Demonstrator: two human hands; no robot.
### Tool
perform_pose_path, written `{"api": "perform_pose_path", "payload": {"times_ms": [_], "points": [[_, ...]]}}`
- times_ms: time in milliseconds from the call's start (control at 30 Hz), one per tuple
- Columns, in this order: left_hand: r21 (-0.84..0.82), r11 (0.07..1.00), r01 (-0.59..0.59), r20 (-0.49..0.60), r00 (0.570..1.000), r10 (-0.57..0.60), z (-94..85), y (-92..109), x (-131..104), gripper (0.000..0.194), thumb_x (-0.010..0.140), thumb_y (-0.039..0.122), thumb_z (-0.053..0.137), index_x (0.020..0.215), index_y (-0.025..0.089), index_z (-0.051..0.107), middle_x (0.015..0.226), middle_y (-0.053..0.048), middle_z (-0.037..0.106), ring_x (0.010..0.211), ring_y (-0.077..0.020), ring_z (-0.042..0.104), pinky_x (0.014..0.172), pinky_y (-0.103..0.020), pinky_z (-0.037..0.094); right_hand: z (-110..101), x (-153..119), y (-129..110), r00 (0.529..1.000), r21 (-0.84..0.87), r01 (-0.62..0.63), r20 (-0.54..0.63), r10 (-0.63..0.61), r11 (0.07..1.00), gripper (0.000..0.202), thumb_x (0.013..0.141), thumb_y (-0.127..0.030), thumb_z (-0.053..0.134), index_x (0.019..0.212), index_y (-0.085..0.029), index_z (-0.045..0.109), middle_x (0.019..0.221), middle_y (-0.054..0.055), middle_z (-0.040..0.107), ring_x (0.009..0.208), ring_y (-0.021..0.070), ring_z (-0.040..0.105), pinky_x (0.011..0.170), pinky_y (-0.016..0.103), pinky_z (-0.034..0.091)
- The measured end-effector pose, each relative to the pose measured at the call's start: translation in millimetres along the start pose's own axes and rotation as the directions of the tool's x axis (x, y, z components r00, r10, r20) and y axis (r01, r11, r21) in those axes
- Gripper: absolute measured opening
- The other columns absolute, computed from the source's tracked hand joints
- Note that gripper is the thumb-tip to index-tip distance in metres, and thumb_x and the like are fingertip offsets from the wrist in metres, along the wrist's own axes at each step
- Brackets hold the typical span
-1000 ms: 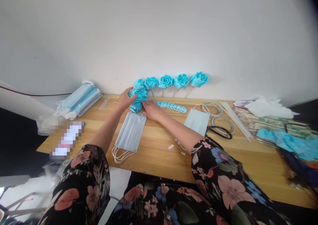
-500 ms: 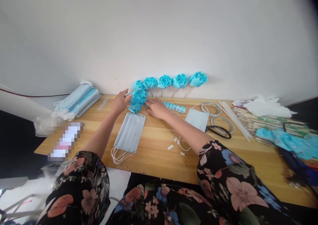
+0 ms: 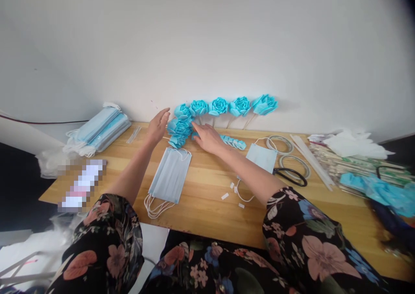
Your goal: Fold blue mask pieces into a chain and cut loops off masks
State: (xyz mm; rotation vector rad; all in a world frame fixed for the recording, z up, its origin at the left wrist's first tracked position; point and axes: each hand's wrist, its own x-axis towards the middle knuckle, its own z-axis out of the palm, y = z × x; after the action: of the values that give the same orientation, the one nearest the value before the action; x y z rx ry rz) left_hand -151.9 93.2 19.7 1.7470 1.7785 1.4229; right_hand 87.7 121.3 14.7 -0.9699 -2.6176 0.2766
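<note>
Several blue folded flowers [image 3: 180, 129] are bunched near the back of the wooden table [image 3: 201, 203]. To their left is my left hand [image 3: 158, 125], open, its fingers stretched upward beside the blooms. My right hand [image 3: 208, 138] is at their right side, fingers extended and holding nothing that I can see; its fingertips come up to the petals, and I cannot tell whether they touch. More blue flowers [image 3: 218, 107] on thin sticks lean in a row against the wall. Just right of my right hand lies a strip of folded blue pieces [image 3: 233, 142].
In front lies a stack of face masks [image 3: 170, 175], with another mask [image 3: 262, 158] to the right near tape rolls [image 3: 295, 166] and black-handled scissors [image 3: 290, 177]. More masks [image 3: 99, 132] and a phone [image 3: 82, 186] are at left. Wooden sticks [image 3: 343, 162] lie far right.
My right hand has lifted slightly, its fingers now pointing up at the flowers. My left hand has drawn a little away to the left. The view has shifted slightly.
</note>
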Motion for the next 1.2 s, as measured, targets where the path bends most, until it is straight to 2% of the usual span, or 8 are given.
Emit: {"api": "perform_pose_path", "payload": {"times_ms": [100,233,367,533,667,933,1100,1200], "points": [[-0.007,0.999,-0.046,0.034,0.998,0.046,6.0,9,9,0.070,0.095,0.064,0.040,0.134,0.011,0.062,0.135,-0.017,0.065,0.119,-0.0275,0.063,0.106,-0.042,0.047,-2,6,-5,1.000,0.007,-0.017,-0.027,0.017,1.000,0.060,0.098,-0.019,0.046,0.155,-0.007,0.032,0.127,0.017,0.069,0.115,0.0295,0.064,0.102,0.043,0.045],[-0.005,0.999,-0.042,0.053,0.998,0.042,13.4,15,17,0.071,0.094,0.065,0.040,0.132,0.010,0.064,0.135,-0.016,0.065,0.118,-0.0276,0.063,0.106,-0.041,0.047,-1,17,-9,0.999,-0.010,-0.037,-0.033,0.036,0.999,0.060,0.098,-0.019,0.045,0.156,-0.009,0.032,0.121,0.016,0.071,0.108,0.0292,0.066,0.094,0.041,0.048],[-0.056,0.998,0.015,0.090,0.996,-0.010,13.7,13,16,0.074,0.094,0.066,0.040,0.135,0.009,0.060,0.132,-0.018,0.065,0.110,-0.0266,0.066,0.100,-0.041,0.050,1,19,-7,1.000,-0.019,-0.004,-0.028,0.003,1.000,0.055,0.098,-0.019,0.046,0.152,-0.011,0.039,0.118,0.015,0.072,0.108,0.0288,0.067,0.092,0.040,0.048],[-0.104,0.991,0.086,0.003,0.996,-0.086,1.9,6,8,0.069,0.096,0.062,0.034,0.136,0.011,0.059,0.124,-0.016,0.067,0.102,-0.0229,0.065,0.086,-0.035,0.053,-3,7,5,1.000,-0.006,-0.003,-0.024,0.003,1.000,0.048,0.099,-0.017,0.042,0.146,-0.012,0.048,0.121,0.013,0.071,0.110,0.0268,0.066,0.096,0.038,0.046],[-0.110,0.977,0.181,0.015,0.983,-0.181,-3.6,-1,0,0.064,0.096,0.055,0.035,0.131,0.009,0.062,0.110,-0.015,0.071,0.091,-0.0206,0.065,0.079,-0.032,0.052,-1,0,15,1.000,-0.044,-0.027,-0.014,0.027,0.999,0.044,0.099,-0.017,0.041,0.140,-0.011,0.056,0.120,0.015,0.072,0.109,0.0267,0.065,0.095,0.036,0.044],[-0.147,0.956,0.252,0.031,0.968,-0.250,11.2,-3,1,0.064,0.097,0.055,0.033,0.127,0.009,0.065,0.109,-0.016,0.072,0.090,-0.0215,0.066,0.077,-0.032,0.052,7,-2,19,0.998,-0.090,0.004,0.061,0.001,0.996,0.036,0.099,-0.016,0.042,0.120,-0.013,0.071,0.111,0.014,0.073,0.104,0.0248,0.066,0.094,0.034,0.042],[-0.138,0.965,0.223,-0.075,0.969,-0.235,2.7,-12,-1,0.062,0.097,0.053,0.032,0.123,0.010,0.066,0.110,-0.015,0.072,0.087,-0.0187,0.065,0.073,-0.028,0.051,-9,-16,16,0.995,-0.103,0.056,0.093,-0.047,0.993,0.035,0.098,-0.017,0.045,0.122,-0.010,0.069,0.112,0.016,0.073,0.107,0.0257,0.065,0.100,0.037,0.041],[0.026,0.976,0.214,-0.102,0.972,-0.211,-12.6,-23,-13,0.055,0.094,0.048,0.037,0.119,0.011,0.070,0.104,-0.013,0.073,0.082,-0.0184,0.064,0.073,-0.028,0.050,-25,-39,12,0.992,-0.081,0.095,0.094,-0.088,0.992,0.033,0.098,-0.018,0.046,0.122,-0.013,0.069,0.113,0.015,0.073,0.107,0.0260,0.066,0.102,0.041,0.042]]}}
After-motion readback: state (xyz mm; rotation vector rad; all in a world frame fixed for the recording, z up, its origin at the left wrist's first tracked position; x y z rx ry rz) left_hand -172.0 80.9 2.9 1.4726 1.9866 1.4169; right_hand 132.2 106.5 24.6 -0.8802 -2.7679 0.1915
